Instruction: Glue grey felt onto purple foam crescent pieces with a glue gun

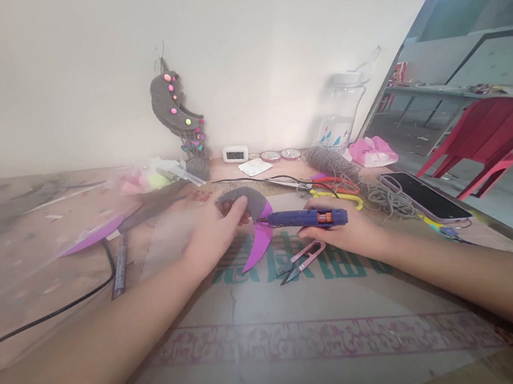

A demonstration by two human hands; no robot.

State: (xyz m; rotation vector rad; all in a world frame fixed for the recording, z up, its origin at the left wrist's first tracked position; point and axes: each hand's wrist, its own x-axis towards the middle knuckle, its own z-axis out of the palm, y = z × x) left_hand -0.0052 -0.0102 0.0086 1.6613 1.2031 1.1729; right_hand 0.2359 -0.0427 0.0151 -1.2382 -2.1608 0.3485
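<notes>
Between the thumb and fingers of my left hand (226,219) is a purple crescent (260,241), its upper part wrapped in grey yarn (248,197). The bare purple tip points down and left. My right hand (335,228) is closed around a blue glue gun (297,219), whose nozzle points left and meets the purple edge by the yarn; whether it touches cannot be told. Just below the glue gun, a pair of thread snips (301,261) lies on the printed sheet (246,375).
A finished-looking grey moon ornament (169,105) hangs against the white board. Behind my hands are a small clock (235,154), grey yarn (332,164), scissors (350,198) and a clear bottle (340,107). A phone (425,196) lies right; a marker (119,265) and black cable (56,312) left.
</notes>
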